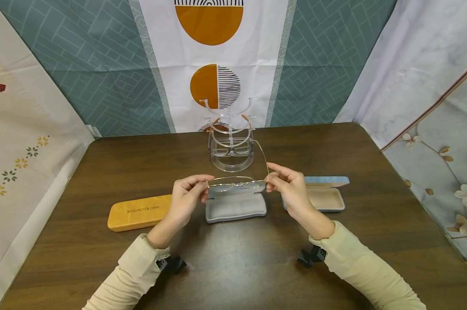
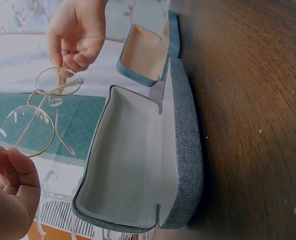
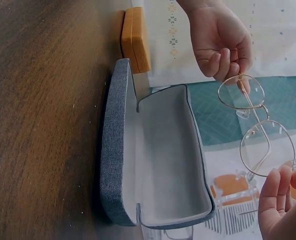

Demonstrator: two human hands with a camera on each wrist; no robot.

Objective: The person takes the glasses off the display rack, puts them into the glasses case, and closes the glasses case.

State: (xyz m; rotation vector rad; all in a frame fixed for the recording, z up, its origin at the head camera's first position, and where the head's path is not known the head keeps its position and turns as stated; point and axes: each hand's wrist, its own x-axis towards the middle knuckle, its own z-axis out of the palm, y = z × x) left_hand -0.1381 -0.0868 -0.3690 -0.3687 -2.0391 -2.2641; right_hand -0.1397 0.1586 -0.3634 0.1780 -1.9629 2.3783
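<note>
Both hands hold up a pair of thin gold-rimmed eyeglasses (image 1: 236, 184) over an open grey glasses case (image 1: 236, 207). My left hand (image 1: 187, 194) pinches the frame at its left hinge. At the other end, my right hand (image 1: 289, 187) pinches the right hinge, its index finger against that temple arm. One temple arm stretches out toward the back, while the other lies folded across behind the lenses. In the left wrist view the round lenses (image 2: 26, 131) hang beside the case, whose pale lining (image 2: 122, 160) is bare.
To the left lies a closed yellow glasses case (image 1: 138, 212). An open blue case with beige lining (image 1: 326, 199) sits at the right. Behind the hands stands a clear tiered display stand (image 1: 232, 165) carrying other glasses. Patterned cloths (image 1: 318, 69) hang around the wooden table (image 1: 233, 267).
</note>
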